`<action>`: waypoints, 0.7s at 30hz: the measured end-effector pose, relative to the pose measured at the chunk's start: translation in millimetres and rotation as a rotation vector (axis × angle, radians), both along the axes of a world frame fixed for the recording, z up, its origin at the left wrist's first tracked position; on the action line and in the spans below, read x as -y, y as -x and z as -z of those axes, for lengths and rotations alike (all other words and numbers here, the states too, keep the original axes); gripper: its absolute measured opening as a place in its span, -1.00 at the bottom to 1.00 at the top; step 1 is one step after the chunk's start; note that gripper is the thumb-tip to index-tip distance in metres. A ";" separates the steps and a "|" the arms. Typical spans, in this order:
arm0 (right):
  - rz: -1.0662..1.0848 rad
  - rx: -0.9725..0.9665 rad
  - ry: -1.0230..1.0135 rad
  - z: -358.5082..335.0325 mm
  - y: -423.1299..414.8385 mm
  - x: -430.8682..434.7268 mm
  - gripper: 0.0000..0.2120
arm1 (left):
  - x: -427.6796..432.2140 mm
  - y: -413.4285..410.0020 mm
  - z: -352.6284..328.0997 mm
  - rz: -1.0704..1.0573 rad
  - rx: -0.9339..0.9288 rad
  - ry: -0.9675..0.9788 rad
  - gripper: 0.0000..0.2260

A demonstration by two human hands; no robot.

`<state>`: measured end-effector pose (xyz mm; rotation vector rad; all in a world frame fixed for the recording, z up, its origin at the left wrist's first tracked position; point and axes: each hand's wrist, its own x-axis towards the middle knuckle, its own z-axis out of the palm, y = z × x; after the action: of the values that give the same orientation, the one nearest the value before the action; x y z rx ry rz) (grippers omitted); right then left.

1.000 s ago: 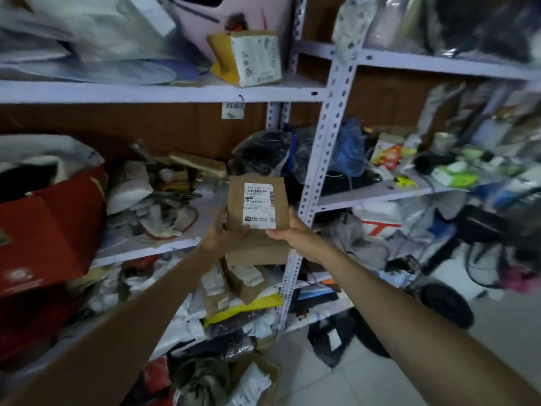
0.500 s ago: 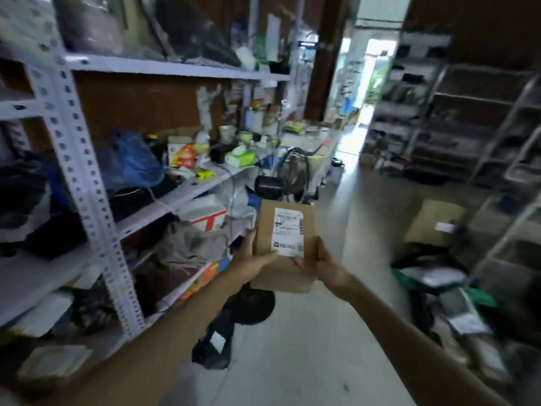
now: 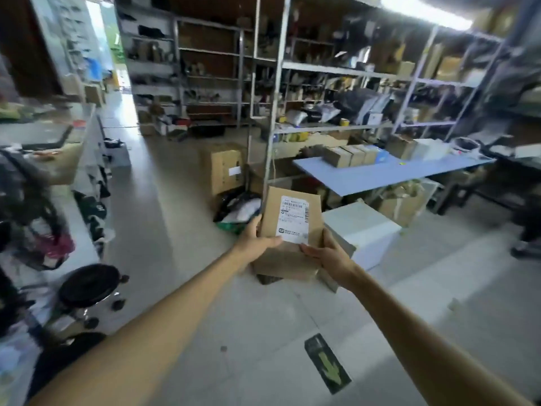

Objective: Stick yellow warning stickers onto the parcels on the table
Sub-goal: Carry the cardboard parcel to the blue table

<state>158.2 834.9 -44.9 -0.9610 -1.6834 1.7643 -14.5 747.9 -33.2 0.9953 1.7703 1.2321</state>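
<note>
A small brown cardboard parcel [image 3: 292, 260] with a white printed shipping label [image 3: 293, 219] on its upper face is held in the air, in front of the long pale blue table [image 3: 377, 175] and well short of it, label side tilted up toward the camera. The left hand [image 3: 254, 244] grips the parcel's left edge: its thumb lies across the upper face near the label's lower corner, and the other fingers wrap behind and underneath, out of sight. The right hand [image 3: 325, 254] clamps the opposite lower corner, thumb pressed on the upper face just beside the label and fingers curled round the right side.

On the table, toward its far left end, a row of small brown cardboard boxes [image 3: 348, 155] stands side by side and touching. Further right on the tabletop lies a tiny yellow speck [image 3: 402, 163], possibly a sticker, though it is too small to tell. A grey metal shelving rack [image 3: 336, 67] packed with goods rises directly behind the table. A large brown cardboard carton [image 3: 223, 170] sits on the floor off the table's left end. A white box-shaped block [image 3: 363, 228] stands on the floor in front of the table, just beside the held parcel.
</note>
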 end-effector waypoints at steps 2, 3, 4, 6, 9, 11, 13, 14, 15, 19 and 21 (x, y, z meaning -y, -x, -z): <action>0.127 -0.014 -0.012 -1.8 -34.1 -3.5 -0.47 | -26.1 -26.5 -0.6 0.102 0.017 -0.024 -0.29; 0.204 -0.016 -0.021 -2.1 -49.0 -2.6 -0.43 | -37.1 -38.8 -1.0 0.161 0.020 -0.032 -0.30; 0.264 -0.008 -0.032 -2.2 -62.6 -0.2 -0.39 | -49.1 -50.2 0.4 0.215 0.016 -0.027 -0.30; 0.394 -0.014 -0.031 -0.8 -91.4 5.6 -0.42 | -68.5 -74.7 2.1 0.343 0.026 -0.010 -0.29; 0.566 0.000 -0.033 -1.3 -130.4 24.7 -0.62 | -84.5 -116.7 0.2 0.518 0.036 -0.008 -0.32; 0.635 0.013 -0.048 -3.3 -153.1 38.8 -0.68 | -90.4 -142.0 2.4 0.625 0.055 0.004 -0.34; 0.697 0.025 -0.047 -4.7 -173.4 50.4 -0.74 | -96.7 -164.3 5.5 0.692 0.055 0.018 -0.31; 0.726 0.034 -0.039 -4.5 -183.7 53.0 -0.73 | -99.7 -174.6 7.2 0.723 0.058 0.028 -0.30; 0.752 0.038 -0.028 -6.2 -192.2 56.2 -0.71 | -102.2 -184.7 8.7 0.749 0.070 0.035 -0.30; 0.855 0.074 -0.021 -6.6 -223.8 54.3 -0.67 | -116.6 -224.3 12.1 0.816 0.113 0.041 -0.32; 0.894 0.083 -0.031 -4.2 -239.4 46.5 -0.54 | -129.4 -243.2 14.4 0.842 0.136 0.060 -0.29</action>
<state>397.6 788.3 -40.7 -1.4783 -1.0331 1.0951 228.7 877.3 -47.6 1.3794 1.0689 0.6755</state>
